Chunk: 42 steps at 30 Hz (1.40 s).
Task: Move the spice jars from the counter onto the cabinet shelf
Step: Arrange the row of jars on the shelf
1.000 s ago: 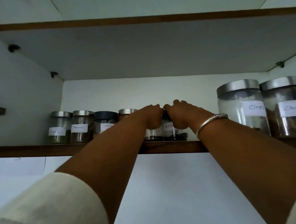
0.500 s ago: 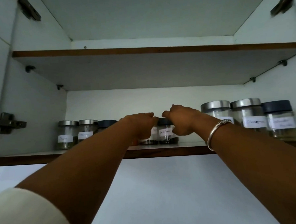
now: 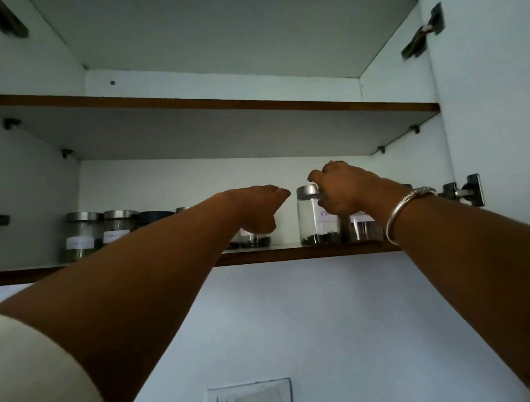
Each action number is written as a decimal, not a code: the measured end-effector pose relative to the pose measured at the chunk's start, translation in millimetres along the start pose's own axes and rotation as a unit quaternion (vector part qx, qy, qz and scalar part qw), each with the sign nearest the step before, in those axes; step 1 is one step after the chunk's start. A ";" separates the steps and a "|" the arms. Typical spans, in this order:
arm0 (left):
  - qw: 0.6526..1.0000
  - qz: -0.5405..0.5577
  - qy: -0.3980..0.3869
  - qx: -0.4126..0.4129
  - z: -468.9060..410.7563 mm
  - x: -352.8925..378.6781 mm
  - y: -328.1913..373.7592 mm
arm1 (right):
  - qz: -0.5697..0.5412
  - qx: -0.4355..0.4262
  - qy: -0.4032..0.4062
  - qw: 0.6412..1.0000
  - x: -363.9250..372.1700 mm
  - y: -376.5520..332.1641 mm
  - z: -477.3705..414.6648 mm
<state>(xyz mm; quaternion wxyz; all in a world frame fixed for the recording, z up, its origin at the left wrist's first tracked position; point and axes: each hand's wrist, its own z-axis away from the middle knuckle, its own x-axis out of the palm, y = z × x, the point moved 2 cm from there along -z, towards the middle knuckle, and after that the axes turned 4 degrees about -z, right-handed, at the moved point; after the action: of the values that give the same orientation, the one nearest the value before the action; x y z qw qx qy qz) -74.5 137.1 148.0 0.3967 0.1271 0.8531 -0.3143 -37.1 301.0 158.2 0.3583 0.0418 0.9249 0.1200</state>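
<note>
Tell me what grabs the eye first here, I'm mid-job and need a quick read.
The right hand, a silver bangle on its wrist, grips the tall glass jar near its steel lid, midway along the lower cabinet shelf. To its left, the left hand hovers in front of small jars; whether it holds one is hidden.

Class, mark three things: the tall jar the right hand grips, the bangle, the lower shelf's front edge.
tall jar (image 3: 309, 221), head view, clear glass body.
bangle (image 3: 389, 223), head view, band's front curve.
shelf edge (image 3: 291, 254), head view, brown front strip.
</note>
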 end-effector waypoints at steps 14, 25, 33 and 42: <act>0.995 -0.034 -0.013 -0.091 -36.6 -15.3 98.2 | -0.069 -0.048 -0.029 0.996 25.8 94.4 32.6; 0.986 -0.079 0.053 -0.136 -77.0 -10.9 105.3 | -0.132 -0.048 0.033 0.990 36.8 106.5 24.5; 0.984 -0.088 0.070 -0.140 -101.0 -8.9 81.7 | -0.105 -0.050 0.042 0.992 44.5 97.2 1.3; 0.985 -0.079 0.037 -0.146 -132.6 20.7 51.3 | -0.062 -0.059 0.002 0.996 76.3 82.7 -46.4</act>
<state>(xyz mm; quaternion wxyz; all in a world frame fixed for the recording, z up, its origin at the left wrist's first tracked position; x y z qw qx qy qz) -143.2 260.4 174.6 0.3532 0.0114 0.9111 -0.2121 -125.5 384.6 162.4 0.3653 -0.0369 0.9177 0.1516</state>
